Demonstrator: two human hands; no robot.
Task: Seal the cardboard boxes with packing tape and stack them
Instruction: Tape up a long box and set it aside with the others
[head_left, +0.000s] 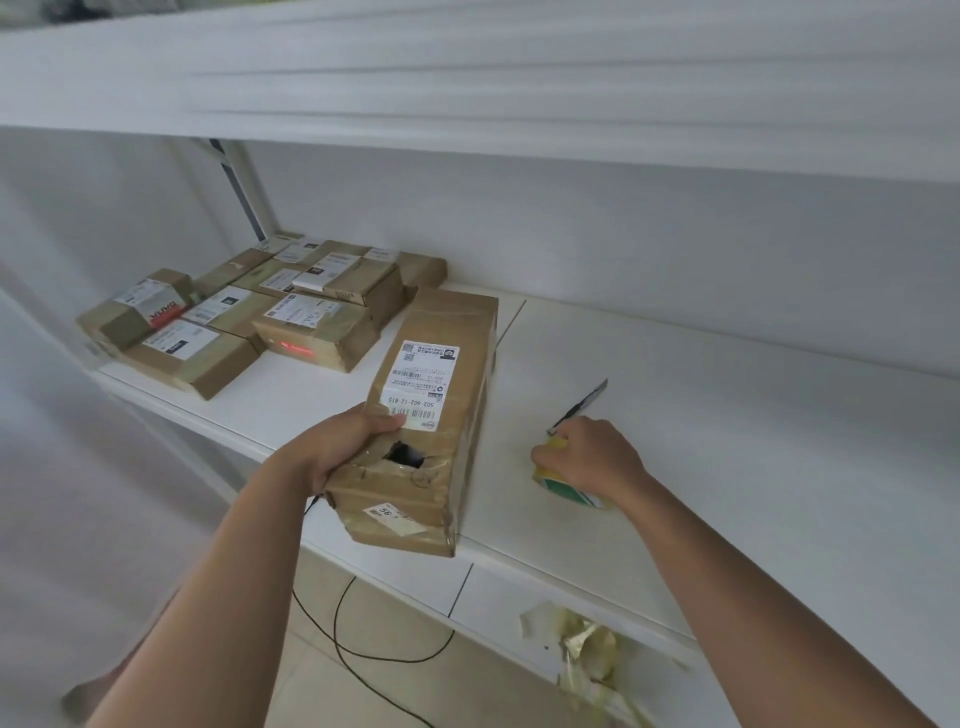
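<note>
A long cardboard box (441, 384) lies on the white shelf (727, 415), with a shipping label on top and a torn hole near its front end. My left hand (343, 441) grips the box's near left corner, thumb on the label. To the right, my right hand (592, 457) is curled over a roll of packing tape (563, 488) with a green and yellow core, resting on the shelf. Most of the roll is hidden under the hand.
A group of taped, labelled cardboard boxes (260, 317) sits at the back left of the shelf. A utility knife (579, 408) lies just behind my right hand. Crumpled tape scraps (587, 649) hang at the shelf's front edge. A black cable (363, 639) trails on the floor below.
</note>
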